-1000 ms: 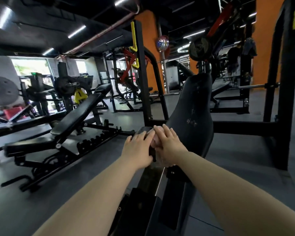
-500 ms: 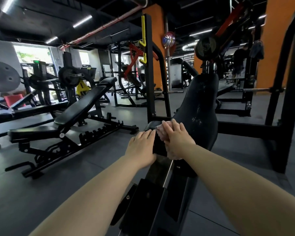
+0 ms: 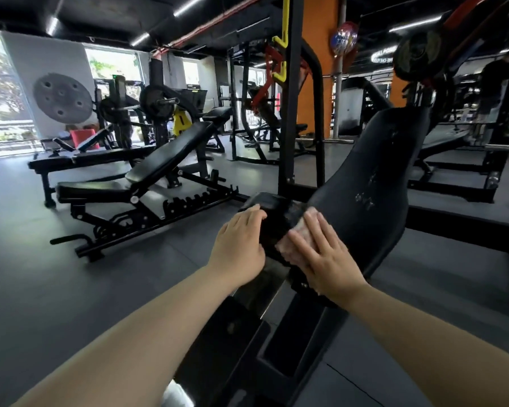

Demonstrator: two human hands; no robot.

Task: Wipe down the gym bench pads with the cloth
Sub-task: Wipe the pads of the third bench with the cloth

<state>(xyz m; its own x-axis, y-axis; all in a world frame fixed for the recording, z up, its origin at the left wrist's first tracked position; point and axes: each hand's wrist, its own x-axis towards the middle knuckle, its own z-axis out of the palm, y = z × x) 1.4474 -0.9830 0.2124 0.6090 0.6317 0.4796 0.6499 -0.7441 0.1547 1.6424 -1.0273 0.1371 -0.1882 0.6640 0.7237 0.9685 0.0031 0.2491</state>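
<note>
Cloth point(image 3: 299, 230) under my right hand point(image 3: 325, 259), fingers flat, pressing it on seat pad point(image 3: 272, 218) just below back pad point(image 3: 373, 201). Left hand point(image 3: 238, 245) flat, steadying seat pad's left edge. Seat wipe underway, I judge; next, sweep cloth upward onto back pad.

Back pad point(image 3: 373, 201) right of the hands – smooth black vinyl, slight sheen; cloth point(image 3: 299, 230) under right hand – pale, nubby.

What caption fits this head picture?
Right hand presses a cloth on the seat pad; left hand steadies it.
</note>
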